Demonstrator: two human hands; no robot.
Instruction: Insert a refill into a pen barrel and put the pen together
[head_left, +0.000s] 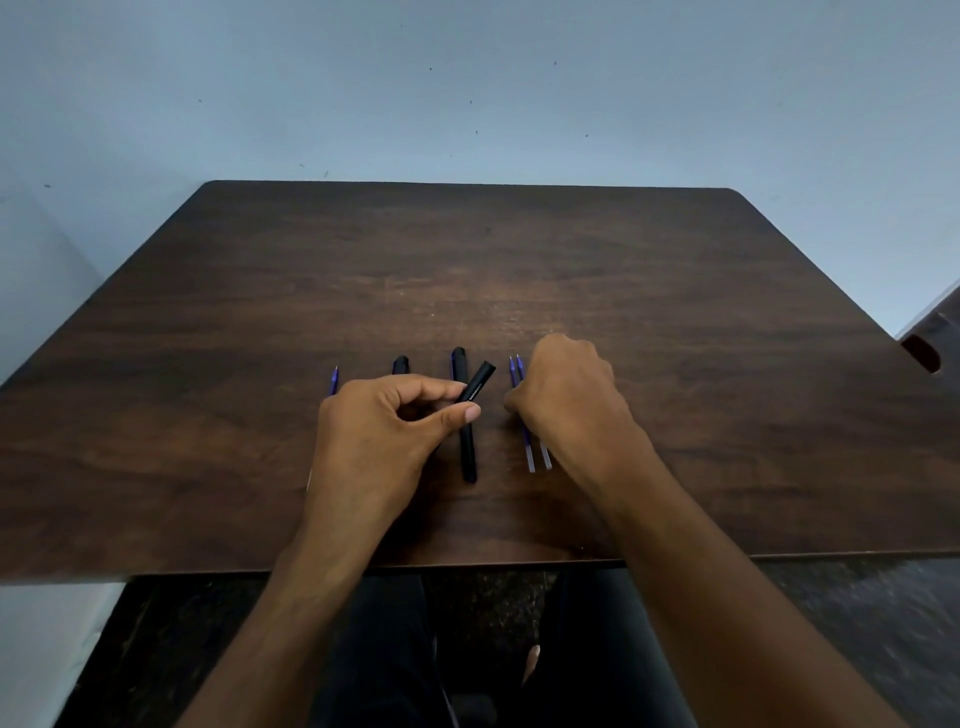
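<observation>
Looked like plain study room or small office. Dark wood-grain desk (519, 260) stood pushed against bare pale-blue wall (467, 88), paint speckled with small dark marks. Pens (468, 452) and blue refills (537, 457) lay in row on desk. Dark speckled floor (493, 597) showed below. Corner of second dark furniture piece (930, 338) stood at right.

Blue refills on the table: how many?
3. Two blue refills lie side by side under the right hand: and. One pokes out beyond the left hand. More may be hidden.
</observation>
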